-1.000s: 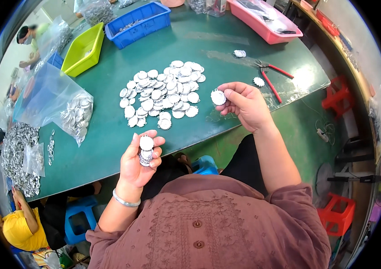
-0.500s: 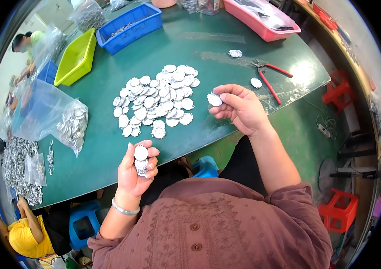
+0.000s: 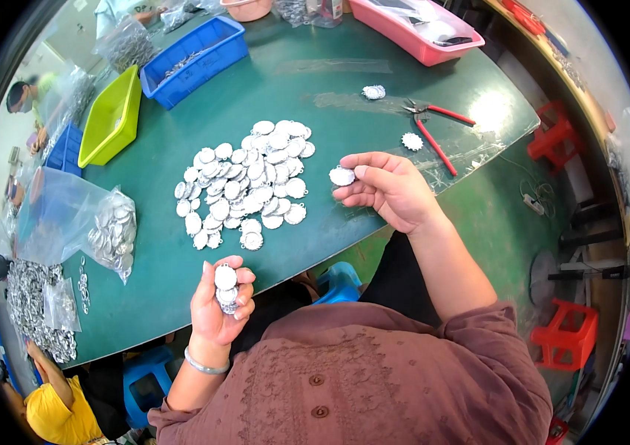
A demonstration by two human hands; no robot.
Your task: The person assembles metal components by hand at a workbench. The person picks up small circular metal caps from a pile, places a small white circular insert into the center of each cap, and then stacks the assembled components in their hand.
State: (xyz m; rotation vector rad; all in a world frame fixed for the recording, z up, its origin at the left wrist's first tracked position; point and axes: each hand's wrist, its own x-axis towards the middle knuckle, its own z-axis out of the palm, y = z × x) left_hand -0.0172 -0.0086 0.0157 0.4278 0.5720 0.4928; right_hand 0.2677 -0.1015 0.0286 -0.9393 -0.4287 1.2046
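Observation:
My left hand [image 3: 207, 317], a bangle at its wrist, is closed round a small stack of round silvery-white pendants [image 3: 226, 279] with scalloped rims; it is just off the near edge of the table. Between the thumb and fingers of my right hand [image 3: 402, 194] is a single pendant [image 3: 341, 176] of the same kind, held above the table. A loose pile of such pendants [image 3: 244, 178] lies on the green tabletop, between and beyond my hands. Right of the pile, red-handled pliers [image 3: 435, 141] lie beside one pendant [image 3: 412, 141] and a small stack of pendants [image 3: 374, 92].
Blue [image 3: 215, 68], yellow-green [image 3: 120, 122] and pink [image 3: 411, 38] bins line the far side. At left are a clear bag of pendants [image 3: 116, 236] and a heap of metal parts [image 3: 29, 304]. A co-worker in yellow [image 3: 63, 411] sits at lower left; red stools [image 3: 567, 334] stand at right.
The whole view has shifted slightly, moving the table and pile left and down in the picture. Both hands keep their grips; the pendant in my right hand is tilted a little differently.

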